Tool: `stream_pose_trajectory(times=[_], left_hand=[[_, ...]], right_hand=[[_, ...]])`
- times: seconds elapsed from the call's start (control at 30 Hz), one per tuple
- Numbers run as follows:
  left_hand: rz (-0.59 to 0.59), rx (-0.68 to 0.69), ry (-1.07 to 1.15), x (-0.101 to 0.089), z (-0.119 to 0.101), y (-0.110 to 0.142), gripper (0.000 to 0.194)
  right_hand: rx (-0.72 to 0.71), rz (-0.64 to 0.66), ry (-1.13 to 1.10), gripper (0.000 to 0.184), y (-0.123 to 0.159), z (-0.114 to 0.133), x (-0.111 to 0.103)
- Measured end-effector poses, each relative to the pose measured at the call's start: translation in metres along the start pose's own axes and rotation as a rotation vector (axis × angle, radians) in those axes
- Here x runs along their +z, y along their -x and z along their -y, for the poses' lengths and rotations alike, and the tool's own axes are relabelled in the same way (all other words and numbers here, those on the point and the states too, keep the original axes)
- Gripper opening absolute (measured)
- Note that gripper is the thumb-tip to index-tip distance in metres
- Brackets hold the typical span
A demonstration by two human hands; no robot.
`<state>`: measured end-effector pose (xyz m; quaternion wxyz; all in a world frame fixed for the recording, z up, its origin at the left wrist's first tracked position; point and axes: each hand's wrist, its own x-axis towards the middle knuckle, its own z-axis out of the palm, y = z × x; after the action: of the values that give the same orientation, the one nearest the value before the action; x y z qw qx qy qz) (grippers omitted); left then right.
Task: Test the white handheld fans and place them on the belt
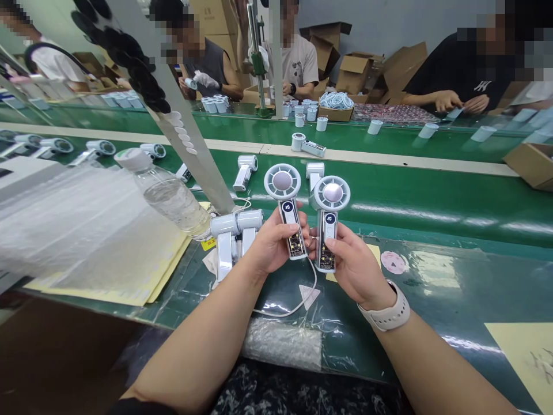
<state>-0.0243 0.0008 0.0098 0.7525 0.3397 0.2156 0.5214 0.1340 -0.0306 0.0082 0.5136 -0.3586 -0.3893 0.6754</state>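
Note:
My left hand (272, 242) grips a white handheld fan (283, 199) by its handle, and a circuit board shows at the handle's lower end. My right hand (349, 262) holds a second, matching fan (329, 210) upright beside the first, with its board also bare. The two fans stand close together without clear contact. Both displays read 20. A white cable (311, 282) curves down from near the fans. Partly assembled white fan bodies (228, 242) lie just left of my left hand. A pale smartwatch (386, 308) circles my right wrist.
A water bottle (170, 196) lies on plastic film over yellow sheets (108, 294). Bubble wrap (280, 344) sits at the near edge of the green workbench (432, 282). A metal post (190, 132) rises left. Beyond a green conveyor belt (410, 196), several co-workers handle parts among cardboard boxes.

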Motion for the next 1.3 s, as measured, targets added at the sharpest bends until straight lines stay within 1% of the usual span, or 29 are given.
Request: stream_pose_trajectory(times=[0.3, 0.5, 0.6, 0.7, 0.77, 0.83, 0.87, 0.9, 0.97, 1.03, 1.07, 1.1, 1.17, 1.23, 1.27, 1.3], left_hand=[[0.072, 0.007, -0.04, 0.003, -0.001, 0.002, 0.047], [0.054, 0.005, -0.089, 0.007, -0.002, 0.004, 0.043], [0.045, -0.019, -0.077, 0.006, 0.0, 0.004, 0.047], [-0.002, -0.029, -0.042, 0.002, 0.002, 0.001, 0.048], [-0.074, -0.008, -0.034, -0.001, 0.003, -0.001, 0.047], [-0.136, 0.022, -0.047, -0.002, 0.002, -0.003, 0.051], [-0.14, 0.027, -0.049, -0.002, 0.002, -0.003, 0.054], [-0.117, 0.016, -0.041, -0.002, 0.002, -0.003, 0.055], [0.002, -0.067, 0.005, -0.002, 0.002, -0.001, 0.057], [0.125, -0.151, 0.053, -0.001, 0.003, 0.001, 0.06], [0.158, -0.174, 0.064, 0.0, 0.004, 0.001, 0.061], [0.166, -0.179, 0.068, 0.0, 0.006, 0.002, 0.062], [0.131, -0.159, 0.071, -0.001, 0.007, 0.001, 0.062], [0.084, -0.151, 0.083, -0.003, 0.009, -0.001, 0.061], [0.059, -0.147, 0.09, -0.004, 0.009, -0.003, 0.061], [0.032, -0.142, 0.096, -0.005, 0.009, -0.004, 0.061]], right_hand=[[0.029, 0.026, -0.017, 0.029, 0.002, 0.005, 0.003], [0.047, 0.018, -0.033, 0.026, 0.0, 0.003, 0.003], [0.044, 0.002, -0.037, 0.024, 0.0, 0.002, 0.003], [0.039, -0.007, -0.02, 0.025, -0.001, 0.001, 0.002], [0.032, -0.012, -0.002, 0.027, -0.001, 0.0, 0.001], [0.024, -0.017, 0.01, 0.027, -0.002, 0.0, -0.001], [0.018, -0.017, 0.011, 0.028, -0.001, -0.001, -0.001], [0.011, -0.012, 0.01, 0.031, -0.001, -0.002, -0.001], [-0.021, 0.009, 0.023, 0.046, 0.0, -0.005, 0.0], [-0.103, 0.033, 0.112, 0.06, 0.001, -0.006, 0.0], [-0.154, 0.042, 0.204, 0.062, 0.001, -0.005, -0.002], [-0.199, 0.044, 0.325, 0.06, 0.001, -0.003, -0.006], [-0.264, -0.004, 0.618, 0.048, -0.003, 0.005, -0.019], [-0.298, -0.081, 0.907, 0.029, -0.008, 0.016, -0.037], [-0.316, -0.083, 1.028, 0.02, -0.011, 0.021, -0.046], [-0.336, -0.046, 1.13, 0.012, -0.014, 0.024, -0.054]])
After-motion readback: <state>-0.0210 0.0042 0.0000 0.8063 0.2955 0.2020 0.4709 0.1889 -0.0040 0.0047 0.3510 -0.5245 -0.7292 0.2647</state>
